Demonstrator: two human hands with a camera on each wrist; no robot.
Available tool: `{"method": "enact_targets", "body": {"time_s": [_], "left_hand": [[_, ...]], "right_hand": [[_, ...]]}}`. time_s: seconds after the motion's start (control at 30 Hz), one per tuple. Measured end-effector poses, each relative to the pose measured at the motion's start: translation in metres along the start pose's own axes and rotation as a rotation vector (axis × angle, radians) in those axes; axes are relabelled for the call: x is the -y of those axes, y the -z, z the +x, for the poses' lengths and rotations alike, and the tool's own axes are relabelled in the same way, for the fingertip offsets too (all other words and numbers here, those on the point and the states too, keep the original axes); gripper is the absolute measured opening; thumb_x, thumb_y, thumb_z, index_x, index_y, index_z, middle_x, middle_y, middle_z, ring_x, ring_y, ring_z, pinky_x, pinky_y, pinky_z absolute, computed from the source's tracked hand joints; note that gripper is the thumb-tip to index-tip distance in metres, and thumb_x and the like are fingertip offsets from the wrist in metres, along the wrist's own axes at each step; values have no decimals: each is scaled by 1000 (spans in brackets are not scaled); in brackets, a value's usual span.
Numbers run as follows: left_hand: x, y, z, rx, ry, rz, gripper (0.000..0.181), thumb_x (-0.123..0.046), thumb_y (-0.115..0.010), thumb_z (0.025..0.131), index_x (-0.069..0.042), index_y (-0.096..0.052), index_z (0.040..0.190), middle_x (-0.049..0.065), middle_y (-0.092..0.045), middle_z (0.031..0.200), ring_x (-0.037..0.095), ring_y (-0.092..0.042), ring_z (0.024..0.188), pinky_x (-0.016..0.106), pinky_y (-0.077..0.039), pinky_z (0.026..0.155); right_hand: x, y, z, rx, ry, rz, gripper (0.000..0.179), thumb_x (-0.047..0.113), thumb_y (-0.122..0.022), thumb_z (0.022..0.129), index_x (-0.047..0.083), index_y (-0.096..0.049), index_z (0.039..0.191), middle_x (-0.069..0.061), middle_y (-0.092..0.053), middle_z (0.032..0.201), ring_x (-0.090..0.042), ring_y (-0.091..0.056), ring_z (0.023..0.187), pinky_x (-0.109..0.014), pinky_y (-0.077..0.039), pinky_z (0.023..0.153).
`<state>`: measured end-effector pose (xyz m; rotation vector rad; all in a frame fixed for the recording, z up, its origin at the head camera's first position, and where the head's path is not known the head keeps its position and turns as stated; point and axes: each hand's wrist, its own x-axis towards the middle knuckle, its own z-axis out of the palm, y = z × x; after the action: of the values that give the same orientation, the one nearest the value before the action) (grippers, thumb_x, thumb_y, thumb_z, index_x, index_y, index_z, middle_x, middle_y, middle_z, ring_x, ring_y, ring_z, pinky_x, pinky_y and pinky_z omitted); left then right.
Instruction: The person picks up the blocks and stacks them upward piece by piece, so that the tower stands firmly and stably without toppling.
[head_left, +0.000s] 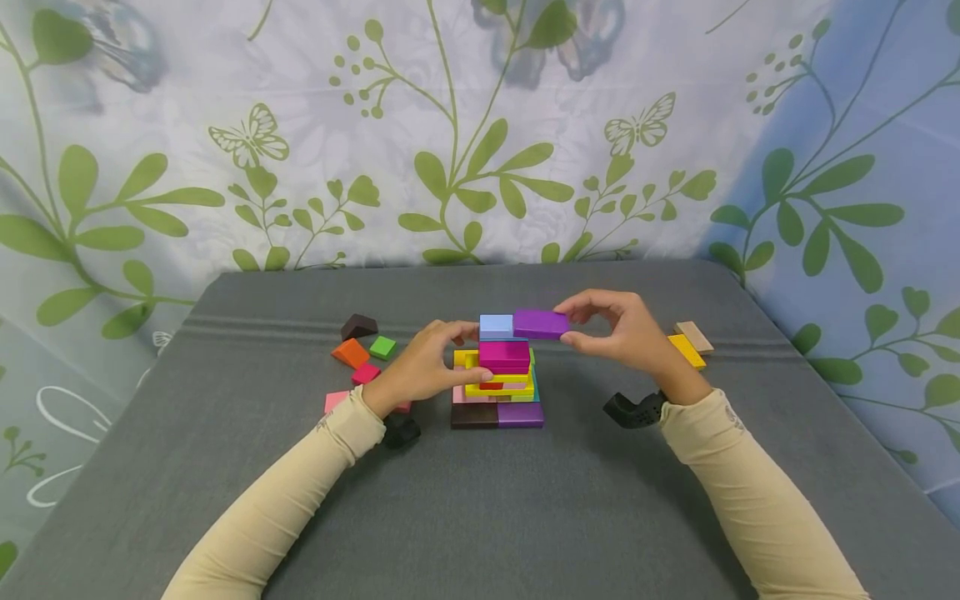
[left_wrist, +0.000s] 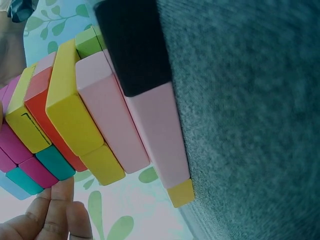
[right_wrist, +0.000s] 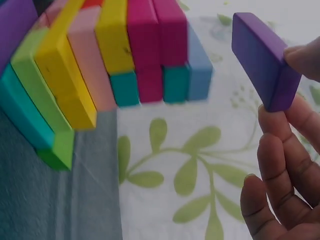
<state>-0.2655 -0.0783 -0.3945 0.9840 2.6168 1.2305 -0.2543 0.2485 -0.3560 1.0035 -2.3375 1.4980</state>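
A tower of coloured wooden blocks (head_left: 503, 357) stands on the grey table, with a dark brown block (head_left: 474, 416) and a purple one (head_left: 521, 415) in its bottom front row. My left hand (head_left: 422, 367) steadies its upper part, thumb at the front and fingers around the back. On top lies a light blue block (head_left: 496, 325). Between thumb and fingertips, my right hand (head_left: 618, 332) pinches a purple block (head_left: 541, 325) at its right end. In the right wrist view, a gap shows between this held block (right_wrist: 262, 65) and the tower's light blue top block (right_wrist: 199, 65).
Left of the tower lie loose blocks: dark brown (head_left: 359, 326), orange (head_left: 350, 353), green (head_left: 382, 347) and several pink ones (head_left: 336, 402). A yellow block (head_left: 687, 352) and a plain wood one (head_left: 694, 337) lie beyond the right wrist. Patterned cloth (head_left: 480, 133) hangs behind the table.
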Motion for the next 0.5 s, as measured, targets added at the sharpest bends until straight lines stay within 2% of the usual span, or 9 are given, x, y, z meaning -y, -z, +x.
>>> {"method": "enact_targets", "body": {"time_s": [0.2, 0.5], "left_hand": [[-1, 1, 1, 3, 12, 0, 72, -28, -88, 92, 2, -59, 150, 16, -66, 139, 31, -53, 122, 58, -50, 102], [-2, 2, 0, 3, 0, -14, 67, -27, -87, 94, 3, -61, 147, 15, -66, 139, 32, -53, 120, 60, -49, 101]], "right_hand": [[4, -17, 0, 48, 19, -95, 31, -6, -83, 84, 2, -79, 114, -6, -77, 106, -16, -63, 92, -25, -51, 86], [1, -31, 2, 72, 110, -172, 31, -6, -88, 81, 4, -83, 110, -4, -78, 102, -15, -63, 87, -29, -52, 80]]}}
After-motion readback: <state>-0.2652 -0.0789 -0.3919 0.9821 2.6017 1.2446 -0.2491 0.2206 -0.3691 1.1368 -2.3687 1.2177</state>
